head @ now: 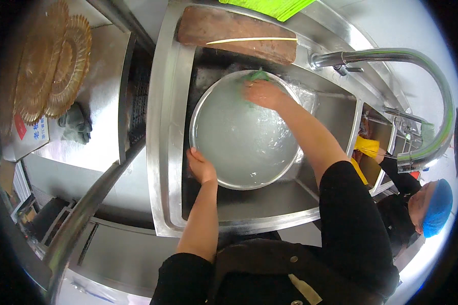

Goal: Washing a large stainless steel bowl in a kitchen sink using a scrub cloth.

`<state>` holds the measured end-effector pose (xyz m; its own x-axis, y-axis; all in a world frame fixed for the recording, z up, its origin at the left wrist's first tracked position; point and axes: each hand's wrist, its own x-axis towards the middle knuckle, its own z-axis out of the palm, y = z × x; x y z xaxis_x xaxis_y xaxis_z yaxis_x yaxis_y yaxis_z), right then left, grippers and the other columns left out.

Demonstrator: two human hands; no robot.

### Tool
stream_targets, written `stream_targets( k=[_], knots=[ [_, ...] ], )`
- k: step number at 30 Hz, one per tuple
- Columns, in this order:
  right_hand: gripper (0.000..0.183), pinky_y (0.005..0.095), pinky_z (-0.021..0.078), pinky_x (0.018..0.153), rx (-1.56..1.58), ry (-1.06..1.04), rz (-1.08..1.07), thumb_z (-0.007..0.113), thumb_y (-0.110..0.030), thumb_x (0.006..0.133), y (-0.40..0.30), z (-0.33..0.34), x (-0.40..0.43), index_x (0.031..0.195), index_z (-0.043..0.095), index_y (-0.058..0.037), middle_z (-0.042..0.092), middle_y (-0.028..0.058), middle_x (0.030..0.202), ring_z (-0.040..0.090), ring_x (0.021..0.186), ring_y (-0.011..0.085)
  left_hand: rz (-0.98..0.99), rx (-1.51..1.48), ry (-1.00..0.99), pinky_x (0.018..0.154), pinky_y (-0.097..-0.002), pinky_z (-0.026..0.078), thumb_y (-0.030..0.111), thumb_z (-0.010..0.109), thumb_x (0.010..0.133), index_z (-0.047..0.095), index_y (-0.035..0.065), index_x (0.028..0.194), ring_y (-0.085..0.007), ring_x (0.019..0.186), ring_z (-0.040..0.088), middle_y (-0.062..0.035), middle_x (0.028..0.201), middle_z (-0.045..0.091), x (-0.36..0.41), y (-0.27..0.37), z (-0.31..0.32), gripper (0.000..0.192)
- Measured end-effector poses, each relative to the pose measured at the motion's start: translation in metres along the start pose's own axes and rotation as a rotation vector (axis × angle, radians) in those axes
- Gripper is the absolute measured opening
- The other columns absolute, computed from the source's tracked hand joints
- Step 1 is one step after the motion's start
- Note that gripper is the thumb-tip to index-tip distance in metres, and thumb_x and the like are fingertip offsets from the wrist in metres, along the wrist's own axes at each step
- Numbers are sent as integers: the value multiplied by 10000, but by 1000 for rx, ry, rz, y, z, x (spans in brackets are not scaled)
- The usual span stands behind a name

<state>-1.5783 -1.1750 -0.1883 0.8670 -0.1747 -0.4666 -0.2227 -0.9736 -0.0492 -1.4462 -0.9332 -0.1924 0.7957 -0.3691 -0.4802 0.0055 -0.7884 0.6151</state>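
Observation:
A round metal basin full of cloudy water stands in the stainless steel sink. My left hand grips its rim at the near left, the thumb over the edge. On the far side, my right hand is partly under the water, its fingers around a bunch of green material. Whether this is a leafy vegetable or a scrubber cannot be told; the water blurs it and my fingertips. Clear plastic film lies beside the basin on the right.
A reddish-brown slab bearing a thin pale stick spans the sink's back. A curved metal faucet arches at right. Further right, a person in a blue hair cover works with a yellow glove. Amber scalloped trays stand on the left counter.

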Motion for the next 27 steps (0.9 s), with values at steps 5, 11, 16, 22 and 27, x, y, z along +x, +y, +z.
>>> stream_targets(
  k=[5,11,16,22,27],
  knots=[
    [369,361,435,811,252,53,80,415,-89,768,-4,-1,-3,1121,445,-191,436,38,1075,445,1036,232,47,8,-7,648,-451,409,315,285,895,485,1,926,-413,755,527,-226,806,566,-4,2,9,373],
    [478,406,428,823,330,-91,474,393,-40,765,-10,32,-57,1208,375,-217,403,67,1120,461,1024,272,58,39,-14,661,-454,415,352,269,890,489,31,884,-407,760,535,-206,787,576,-3,9,8,390],
    [536,403,439,806,467,-117,711,399,24,727,-54,50,-101,1224,354,-174,361,117,1135,470,991,309,93,121,62,642,-467,413,350,265,893,482,71,858,-419,745,534,-182,770,586,-1,5,9,355],
    [429,405,398,852,1006,-121,872,397,-30,762,-140,80,-110,1188,343,-32,344,211,1145,412,1030,355,93,65,40,664,-474,410,345,274,894,499,22,927,-429,761,532,-220,808,582,3,-6,12,396],
    [339,372,318,927,1014,368,604,360,-213,850,-227,128,-77,1131,398,-26,429,255,1137,412,1075,355,40,41,-19,688,-464,417,344,284,894,500,-3,992,-425,794,533,-243,860,575,0,1,12,420]
  ],
)
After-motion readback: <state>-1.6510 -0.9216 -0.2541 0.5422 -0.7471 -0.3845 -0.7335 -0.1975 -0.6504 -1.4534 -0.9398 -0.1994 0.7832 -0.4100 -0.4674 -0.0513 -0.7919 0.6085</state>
